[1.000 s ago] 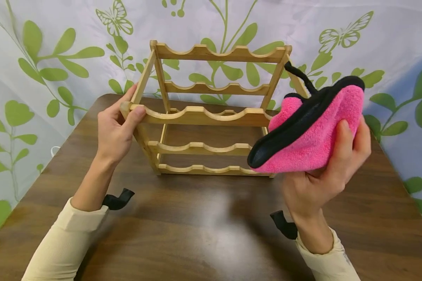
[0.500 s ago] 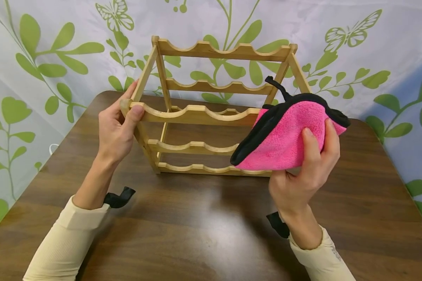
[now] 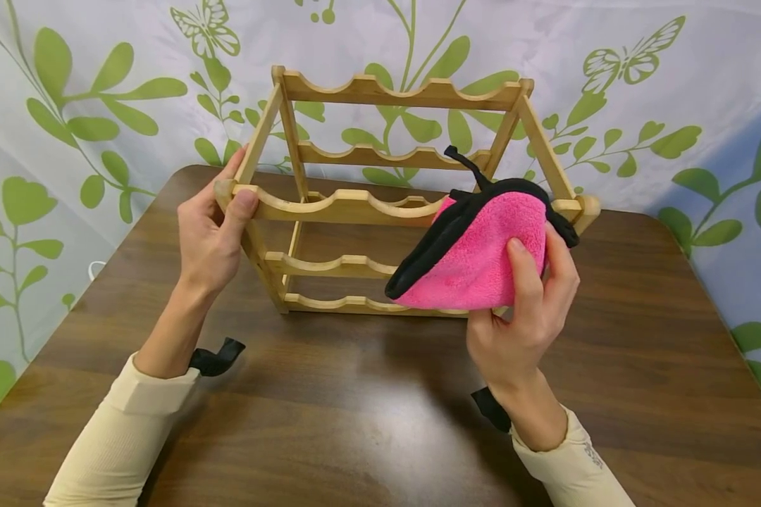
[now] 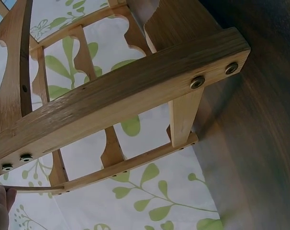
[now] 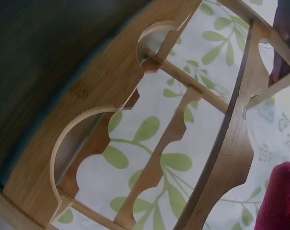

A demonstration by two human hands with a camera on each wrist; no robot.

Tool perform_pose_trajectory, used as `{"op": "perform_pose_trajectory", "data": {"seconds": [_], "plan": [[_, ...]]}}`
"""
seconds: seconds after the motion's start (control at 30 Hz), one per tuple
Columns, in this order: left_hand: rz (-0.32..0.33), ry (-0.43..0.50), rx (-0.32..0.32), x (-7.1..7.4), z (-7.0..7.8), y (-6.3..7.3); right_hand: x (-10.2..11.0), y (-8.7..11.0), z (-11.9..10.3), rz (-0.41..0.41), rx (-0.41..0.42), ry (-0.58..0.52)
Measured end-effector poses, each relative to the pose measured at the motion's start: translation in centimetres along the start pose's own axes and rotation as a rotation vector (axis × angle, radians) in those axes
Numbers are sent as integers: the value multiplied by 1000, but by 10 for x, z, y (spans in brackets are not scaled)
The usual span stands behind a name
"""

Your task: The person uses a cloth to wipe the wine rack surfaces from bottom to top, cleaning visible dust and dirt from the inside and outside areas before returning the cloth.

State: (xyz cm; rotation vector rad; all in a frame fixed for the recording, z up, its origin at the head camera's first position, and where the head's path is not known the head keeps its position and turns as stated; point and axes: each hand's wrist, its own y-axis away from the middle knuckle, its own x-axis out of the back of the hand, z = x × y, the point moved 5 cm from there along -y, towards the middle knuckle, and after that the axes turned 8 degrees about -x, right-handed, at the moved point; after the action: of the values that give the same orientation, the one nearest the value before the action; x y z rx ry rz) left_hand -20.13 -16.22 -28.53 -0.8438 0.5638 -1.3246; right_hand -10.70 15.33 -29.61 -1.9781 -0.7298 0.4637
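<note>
A wooden wine rack [image 3: 355, 208] with scalloped rails stands upright on the table. At its top front left corner my left hand [image 3: 208, 236] grips the frame, thumb on the front rail and fingers behind. My right hand [image 3: 525, 317] pinches a folded pink cloth [image 3: 482, 253] with black edging and a black loop. The cloth hangs in front of the right part of the rack and hides much of the top front rail there; whether it touches the wood I cannot tell. In the right wrist view, a corner of the pink cloth [image 5: 281, 201] shows beside the rails.
The rack stands towards the back of the brown wooden table [image 3: 330, 422]. Behind it hangs a white backdrop [image 3: 127, 42] with green leaves and butterflies. Black straps [image 3: 217, 357] stick out at both wrists. A white loop [image 3: 96, 269] shows at the table's left edge.
My right hand has moved left with the cloth, across the front of the rack, uncovering its top front right corner. My left hand keeps its grip on the rack.
</note>
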Motion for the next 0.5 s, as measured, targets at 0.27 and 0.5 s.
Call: {"op": "perform_pose_trajectory", "data": {"seconds": [0.27,0.5], "plan": [[29,-15,-1,-3,1,3,-4,2,-3,-16,7,-44],[-14,-86,-42,-3,-1,3,-9,4,-7,-27,4,-72]]}}
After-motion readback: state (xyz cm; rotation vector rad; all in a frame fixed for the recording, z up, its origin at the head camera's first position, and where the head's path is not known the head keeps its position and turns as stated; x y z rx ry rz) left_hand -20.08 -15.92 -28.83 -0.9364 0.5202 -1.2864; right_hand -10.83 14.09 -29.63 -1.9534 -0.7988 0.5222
